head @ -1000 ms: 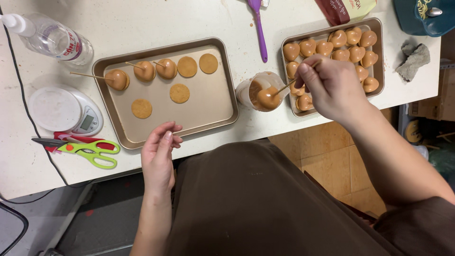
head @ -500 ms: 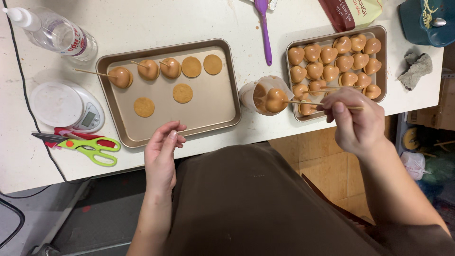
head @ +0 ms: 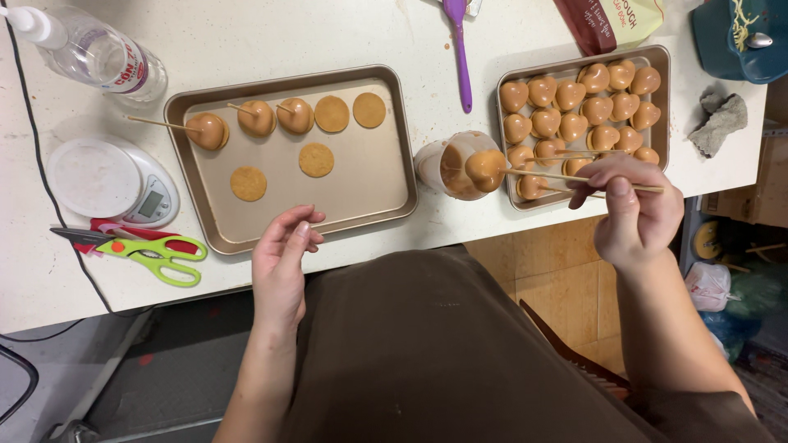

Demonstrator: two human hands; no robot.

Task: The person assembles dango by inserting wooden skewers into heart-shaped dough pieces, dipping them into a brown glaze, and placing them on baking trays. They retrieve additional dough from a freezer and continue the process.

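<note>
- Two hands are at the counter's near edge: the right hand (head: 636, 209) is raised beside the right tray (head: 662, 98), fingers pinched on a thin wooden skewer (head: 574, 177) held nearly level.
- The left hand (head: 281, 261) rests at the rim of the left tray (head: 386, 176), fingers loosely curled, gripping nothing.
- The cup (head: 447, 168) is largely hidden behind the coated piece.
- That caramel-coloured heart-shaped piece (head: 486, 168) sits glossy on the skewer's tip, over the cup.

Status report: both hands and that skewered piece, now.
Right hand pinching skewer, coated heart piece over the cup. Left hand empty at the front rim of the left tray. Nothing between cup and tray.
</note>
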